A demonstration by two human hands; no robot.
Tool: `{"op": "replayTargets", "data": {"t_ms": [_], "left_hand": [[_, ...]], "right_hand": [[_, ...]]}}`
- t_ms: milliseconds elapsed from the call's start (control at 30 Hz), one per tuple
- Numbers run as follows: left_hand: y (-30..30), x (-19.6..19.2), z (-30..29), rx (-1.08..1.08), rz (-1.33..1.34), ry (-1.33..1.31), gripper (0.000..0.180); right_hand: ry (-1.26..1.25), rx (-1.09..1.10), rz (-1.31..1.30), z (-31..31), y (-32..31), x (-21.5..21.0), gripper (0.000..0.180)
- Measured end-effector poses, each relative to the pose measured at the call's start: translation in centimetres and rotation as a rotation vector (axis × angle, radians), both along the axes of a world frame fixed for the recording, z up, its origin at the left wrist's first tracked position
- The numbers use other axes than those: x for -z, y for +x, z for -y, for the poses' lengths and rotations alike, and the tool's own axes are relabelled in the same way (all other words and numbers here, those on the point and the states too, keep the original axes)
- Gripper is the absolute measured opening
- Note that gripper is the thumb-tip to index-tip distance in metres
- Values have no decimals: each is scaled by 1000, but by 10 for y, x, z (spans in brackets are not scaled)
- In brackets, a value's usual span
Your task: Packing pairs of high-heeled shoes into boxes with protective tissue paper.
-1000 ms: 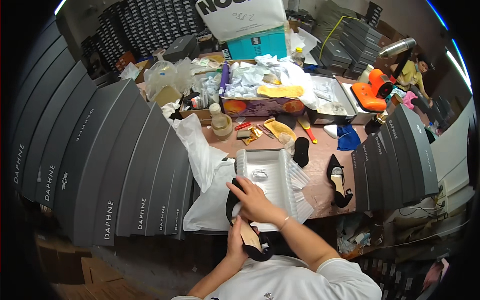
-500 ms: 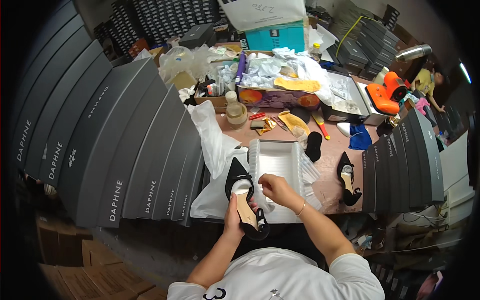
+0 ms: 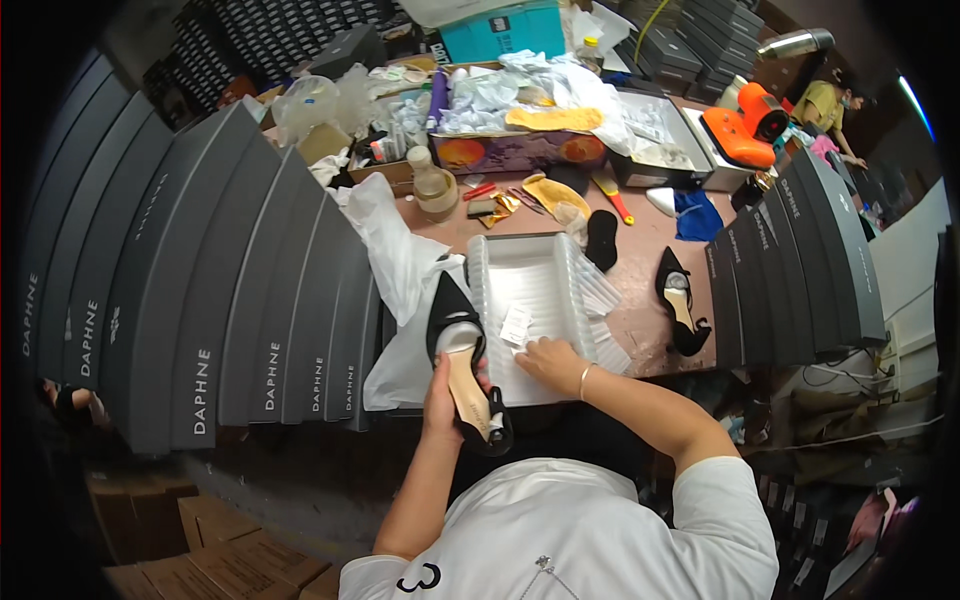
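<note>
My left hand (image 3: 440, 402) is closed around a black pointed slingback shoe (image 3: 462, 372) with a bow and a beige insole, held toe up at the left side of the open shoebox. Inside this shoebox (image 3: 479, 285), lined with white ribbed padding, lies a small white printed card (image 3: 516, 325). My right hand (image 3: 552, 364) reaches into the near end of the box, fingers curled together just below the card; what they pinch, if anything, is hidden. The matching black shoe (image 3: 679, 300) rests on the table to the right.
Dark grey shoeboxes (image 3: 190, 290) stand in rows at left, and more boxes (image 3: 790, 270) at right. White tissue (image 3: 385, 240) lies beside the open box. Behind are a bottle (image 3: 433, 190), a black insole (image 3: 601, 240), a yellow-red brush (image 3: 613, 198) and an orange device (image 3: 740, 135).
My right hand has gone from above the box down into it, and the white card now shows there. The view has shifted, while my left hand keeps hold of the shoe.
</note>
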State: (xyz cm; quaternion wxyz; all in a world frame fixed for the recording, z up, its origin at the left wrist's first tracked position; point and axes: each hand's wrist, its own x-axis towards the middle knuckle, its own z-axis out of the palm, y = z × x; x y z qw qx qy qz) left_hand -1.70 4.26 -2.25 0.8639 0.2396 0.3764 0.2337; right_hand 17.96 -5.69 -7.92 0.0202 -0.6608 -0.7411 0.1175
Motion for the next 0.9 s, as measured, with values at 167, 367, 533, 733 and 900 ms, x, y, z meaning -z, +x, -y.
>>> {"op": "replayTargets", "data": {"t_ms": [167,367,533,733,900], "left_hand": [[-1,9,12,-23,46,-2,50],[6,3,25,-76,196,71,42],[8,5,27,-219,35,115,40],[2,1,22,-88,197,-90,33],[5,2,40,-143,38,233,34]], "right_hand": [[-21,307,-891,-11,8,-88,44],[365,347,-1035,-18,-47,-91,31],[269,352,-712,-10,-48,-105,42],[333,230,-844,-1,-44,-94,33],[74,338,-934,1,-43,-105,36]]}}
